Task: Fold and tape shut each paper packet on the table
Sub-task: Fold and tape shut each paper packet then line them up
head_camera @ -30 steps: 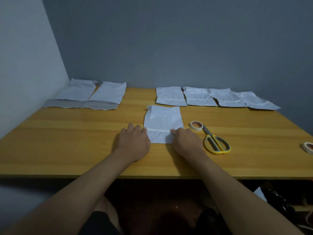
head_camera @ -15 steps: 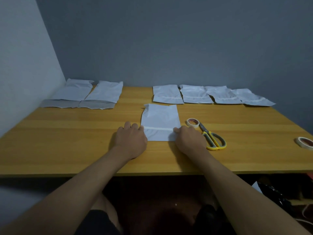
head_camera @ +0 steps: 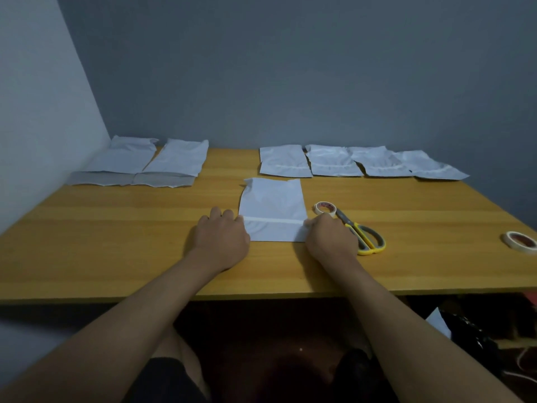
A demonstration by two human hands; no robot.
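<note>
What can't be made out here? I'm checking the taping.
- Head view: fingertips of the left hand and right hand, hidden behind their own knuckles.
- White paper packet: its side edges, under both hands.
- Yellow-handled scissors: partly behind the right hand.
- White tape roll: cut by the right frame edge.

A white paper packet (head_camera: 272, 209) lies flat at the middle of the tabletop (head_camera: 116, 242), its near end folded over, with a strip of tape (head_camera: 273, 221) running across the fold from side to side. Four more white packets (head_camera: 360, 162) lie in a row along the far edge, to the right, overlapping slightly. Two packets (head_camera: 151, 162) lie side by side at the far left corner, each with a grey band along its near end.
</note>
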